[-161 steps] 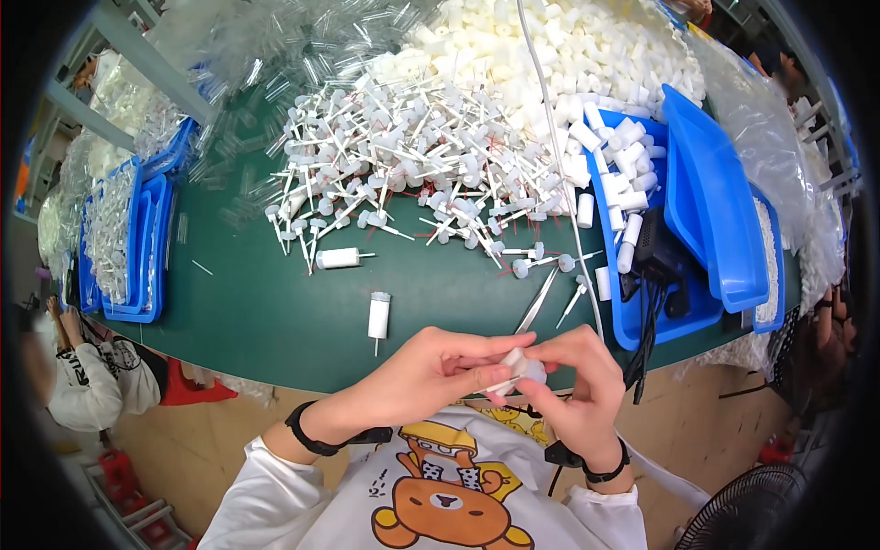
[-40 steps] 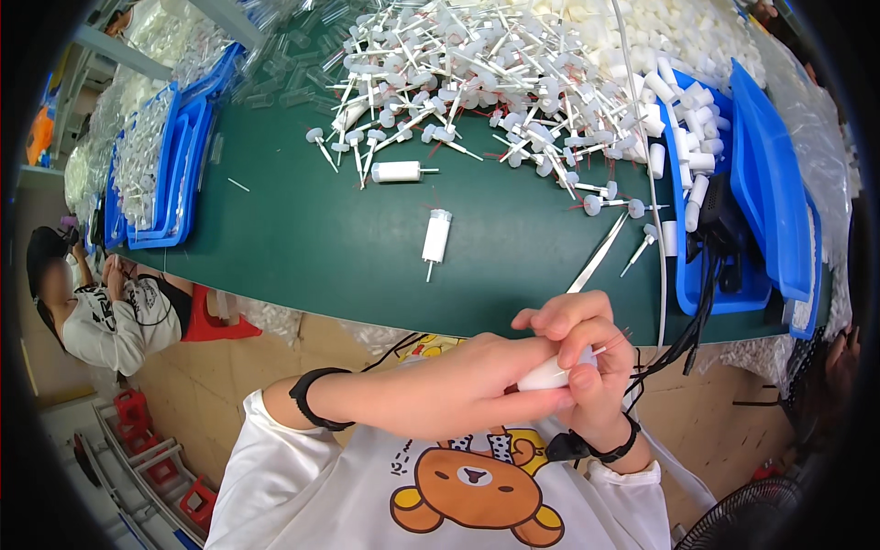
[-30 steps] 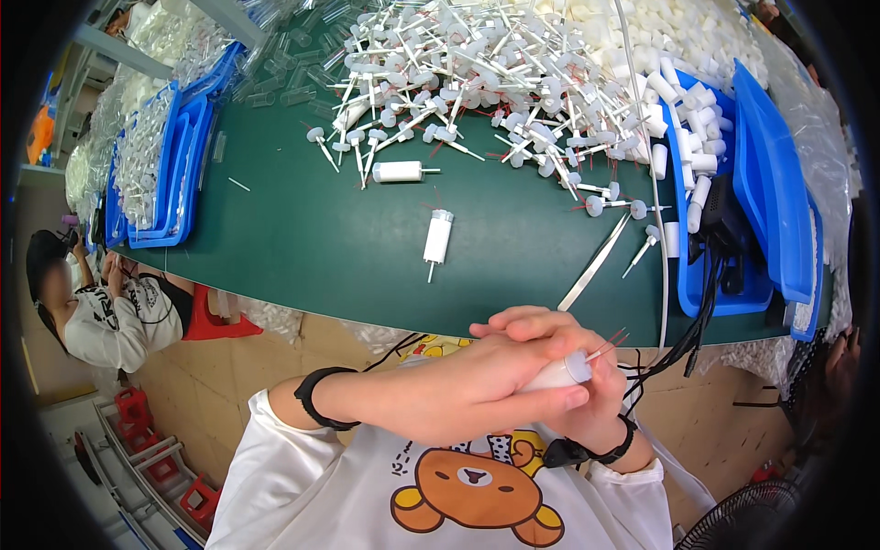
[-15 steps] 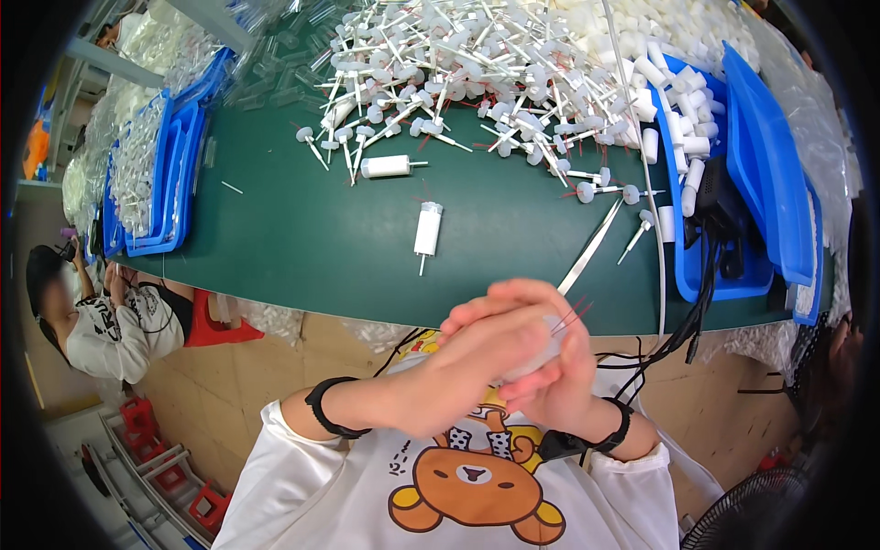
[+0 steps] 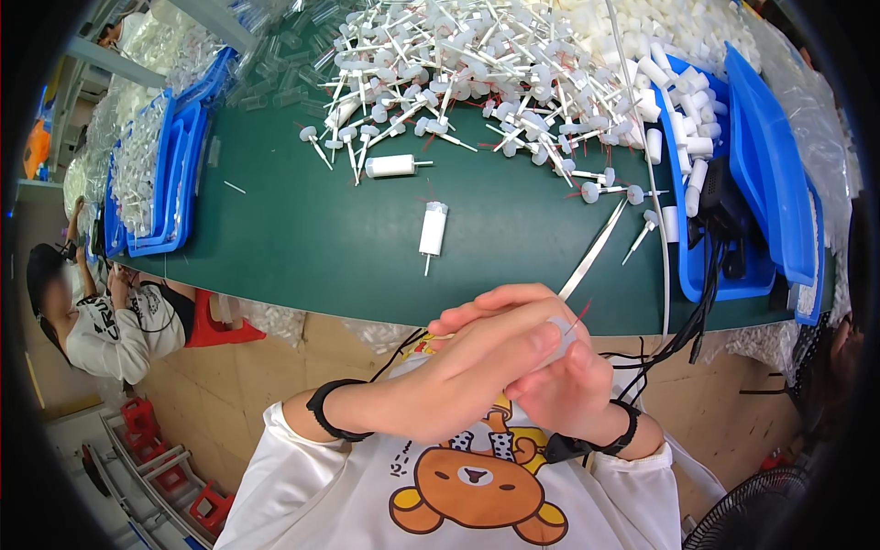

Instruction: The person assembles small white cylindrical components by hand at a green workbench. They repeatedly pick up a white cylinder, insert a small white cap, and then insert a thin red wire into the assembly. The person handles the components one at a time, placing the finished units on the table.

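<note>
Between my left hand (image 5: 481, 353) and my right hand (image 5: 577, 390), near the table's front edge, is a whitish round-ended piece (image 5: 562, 341) with thin red wires sticking out. Most of it is hidden by my fingers and palms. My left thumb presses on its side, while the right fingers curl around it from below. Just beyond my hands lie silvery tweezers (image 5: 594, 252). Two white cylinders with thin stems rest on the green table: one upright in view (image 5: 433, 229), one lying sideways (image 5: 391, 166).
A heap of white-stemmed pieces with grey discs and red wires (image 5: 477, 64) covers the table's far side. Blue bins (image 5: 683, 266) with white foam cylinders stand right, with black cables. More blue bins (image 5: 183, 183) stand left. A seated person (image 5: 128, 321) works at left.
My hands have shifted slightly right, and the piece between them has turned a little, its red wires now closer together. The head view has moved slightly; the table items stay put.
</note>
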A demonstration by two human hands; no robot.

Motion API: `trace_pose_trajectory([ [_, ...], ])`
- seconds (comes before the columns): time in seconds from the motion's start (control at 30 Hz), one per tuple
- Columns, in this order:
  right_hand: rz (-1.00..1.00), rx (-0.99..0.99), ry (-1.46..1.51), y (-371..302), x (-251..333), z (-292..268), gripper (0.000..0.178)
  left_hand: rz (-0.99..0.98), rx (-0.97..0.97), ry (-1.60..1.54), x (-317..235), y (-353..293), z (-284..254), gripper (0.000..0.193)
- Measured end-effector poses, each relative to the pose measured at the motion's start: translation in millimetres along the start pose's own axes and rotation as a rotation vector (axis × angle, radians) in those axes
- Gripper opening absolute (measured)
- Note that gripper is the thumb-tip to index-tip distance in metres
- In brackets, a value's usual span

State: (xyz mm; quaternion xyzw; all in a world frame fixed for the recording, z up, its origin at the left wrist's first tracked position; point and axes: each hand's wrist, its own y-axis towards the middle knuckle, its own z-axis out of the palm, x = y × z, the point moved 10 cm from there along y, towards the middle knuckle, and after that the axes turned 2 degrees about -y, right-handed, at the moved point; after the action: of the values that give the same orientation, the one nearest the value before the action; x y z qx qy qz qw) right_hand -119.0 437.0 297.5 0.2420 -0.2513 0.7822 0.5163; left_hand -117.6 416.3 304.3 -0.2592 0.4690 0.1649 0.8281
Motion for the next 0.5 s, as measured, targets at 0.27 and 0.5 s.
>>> trace_pose_trajectory([
  [0.27,-0.058,-0.051,-0.007,6,-6,-13,0.064,0.138,-0.010,0.137,-7,8,-6,0.033],
  [0.5,-0.180,-0.046,0.015,5,-3,-23,0.052,0.023,-0.121,0.082,4,10,-10,0.035],
])
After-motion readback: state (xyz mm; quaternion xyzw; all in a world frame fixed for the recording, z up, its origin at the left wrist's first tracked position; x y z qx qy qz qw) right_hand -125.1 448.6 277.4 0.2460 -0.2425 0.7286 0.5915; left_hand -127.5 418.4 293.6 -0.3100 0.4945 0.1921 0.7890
